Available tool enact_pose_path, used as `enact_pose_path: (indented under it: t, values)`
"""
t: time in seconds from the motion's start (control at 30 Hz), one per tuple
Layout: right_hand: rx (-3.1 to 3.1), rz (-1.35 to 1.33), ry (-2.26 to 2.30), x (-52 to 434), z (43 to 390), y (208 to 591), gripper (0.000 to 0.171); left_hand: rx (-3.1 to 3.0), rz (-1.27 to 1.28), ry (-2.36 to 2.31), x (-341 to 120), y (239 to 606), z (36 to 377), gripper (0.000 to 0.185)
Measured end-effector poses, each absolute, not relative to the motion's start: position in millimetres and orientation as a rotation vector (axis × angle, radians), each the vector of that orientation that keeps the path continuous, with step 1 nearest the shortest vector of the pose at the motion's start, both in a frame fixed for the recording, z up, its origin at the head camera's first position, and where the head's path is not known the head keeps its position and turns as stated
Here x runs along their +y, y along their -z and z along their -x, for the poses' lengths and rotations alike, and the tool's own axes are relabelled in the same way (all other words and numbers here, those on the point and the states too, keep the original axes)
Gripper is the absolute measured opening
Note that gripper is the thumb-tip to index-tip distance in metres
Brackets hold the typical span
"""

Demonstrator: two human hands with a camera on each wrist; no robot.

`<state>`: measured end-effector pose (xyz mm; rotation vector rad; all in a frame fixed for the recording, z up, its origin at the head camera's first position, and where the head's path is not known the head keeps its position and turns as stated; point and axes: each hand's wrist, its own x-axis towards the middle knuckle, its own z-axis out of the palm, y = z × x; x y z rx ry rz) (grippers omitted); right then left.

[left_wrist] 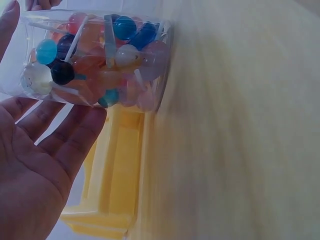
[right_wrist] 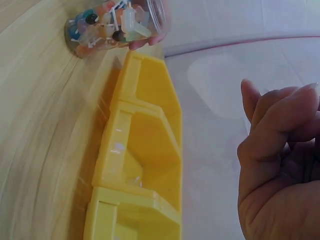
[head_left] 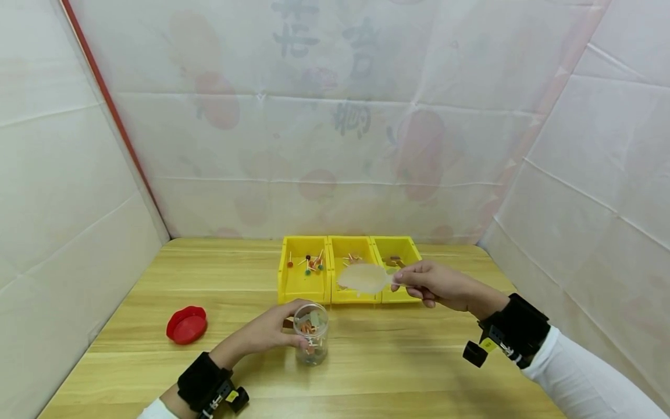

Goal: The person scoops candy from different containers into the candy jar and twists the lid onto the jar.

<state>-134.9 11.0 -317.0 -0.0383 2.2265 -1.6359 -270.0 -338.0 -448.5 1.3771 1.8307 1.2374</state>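
At the lower left lies a red round plastic lid. The left hand grasps a clear plastic jar of coloured lollipops at lower centre. Behind it, three yellow plastic bins hold a few lollipops. The right hand pinches a translucent flat spoon-like piece above the bins.

Counter: light wood-grain top, boards running left to right, enclosed on three sides by white sheeting. Three yellow bins stand directly on it in a row near the far edge, touching side by side. A clear jar of lollipops stands upright nearer the front, just before the left bin. A red lid lies well apart to the left.
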Motion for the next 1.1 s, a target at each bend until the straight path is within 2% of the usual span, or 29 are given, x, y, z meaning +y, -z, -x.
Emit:
enact_pose_path:
  t: [0.27,0.43,0.57,1.1]
  values:
    - [2.21,-0.055,1.724,16.2,134.4,331.6,0.044,1.846,-1.376,-1.208,-341.1,447.6,272.4,0.069]
    - [2.203,-0.14,1.76,14.9,134.4,354.8,0.049,1.93,-1.398,-1.257,-344.8,448.5,276.6,0.05]
    - [2.152,-0.213,1.789,9.9,135.4,374.2,0.052,1.986,-1.395,-1.335,-345.1,448.0,280.9,0.044]
    - [1.94,-0.572,2.047,-23.0,159.5,401.9,0.042,2.545,-1.098,-1.569,-336.3,439.3,298.9,0.043]
